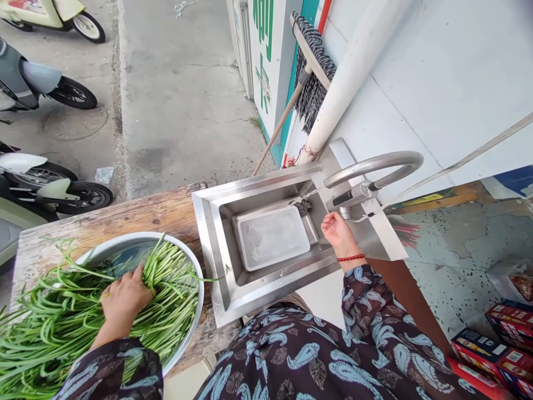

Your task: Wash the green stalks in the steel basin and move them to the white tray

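Observation:
A wide metal bowl (200, 311) at the lower left holds water and a big heap of long green stalks (54, 311). My left hand (126, 294) rests on the stalks with its fingers curled down into them; the fingertips are partly hidden. Over the right end of the steel sink (208, 222), my right hand (336, 230) is raised palm up beside the tap (353, 195), its fingers curled and nothing visible in them. In the sink basin lies a translucent plastic tub (272, 236), with a dark scrubber (303, 207) near its upper right corner.
The bowl stands on a wooden plank (166, 208) left of the sink. A mop (314, 61) leans by a white pipe (353, 72) behind the sink. Scooters (41, 78) stand at the far left. Boxes (483, 350) are on the floor at the lower right.

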Demonstrator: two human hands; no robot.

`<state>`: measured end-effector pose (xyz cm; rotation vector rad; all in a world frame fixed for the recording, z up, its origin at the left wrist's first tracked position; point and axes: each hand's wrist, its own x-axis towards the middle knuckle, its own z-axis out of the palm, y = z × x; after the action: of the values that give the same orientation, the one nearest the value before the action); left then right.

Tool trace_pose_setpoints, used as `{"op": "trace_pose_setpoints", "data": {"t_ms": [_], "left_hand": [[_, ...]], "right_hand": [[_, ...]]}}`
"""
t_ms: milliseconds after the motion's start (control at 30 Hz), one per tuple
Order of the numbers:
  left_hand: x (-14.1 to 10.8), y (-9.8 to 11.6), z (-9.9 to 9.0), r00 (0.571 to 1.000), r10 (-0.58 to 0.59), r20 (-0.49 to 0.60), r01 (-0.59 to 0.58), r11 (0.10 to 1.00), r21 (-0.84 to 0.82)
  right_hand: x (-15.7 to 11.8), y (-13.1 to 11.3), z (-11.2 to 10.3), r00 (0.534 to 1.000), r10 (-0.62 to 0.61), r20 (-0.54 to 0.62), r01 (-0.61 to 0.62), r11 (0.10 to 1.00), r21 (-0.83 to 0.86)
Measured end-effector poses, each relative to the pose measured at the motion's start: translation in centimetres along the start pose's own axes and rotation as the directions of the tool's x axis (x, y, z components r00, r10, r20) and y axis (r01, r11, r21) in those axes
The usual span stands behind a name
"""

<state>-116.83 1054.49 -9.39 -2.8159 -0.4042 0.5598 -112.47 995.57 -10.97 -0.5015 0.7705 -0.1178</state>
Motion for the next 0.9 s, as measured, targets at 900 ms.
{"op": "trace_pose_setpoints", "data": {"t_ms": [900], "left_hand": [[-5.2, 30.1, -16.2, 0.6, 0.787, -0.147, -0.797, 0.604, -0.015]], "right_hand": [[-2.2, 2.8, 3.5, 0.929, -0.046, 0.366, 0.213, 0.878, -0.43]]}}
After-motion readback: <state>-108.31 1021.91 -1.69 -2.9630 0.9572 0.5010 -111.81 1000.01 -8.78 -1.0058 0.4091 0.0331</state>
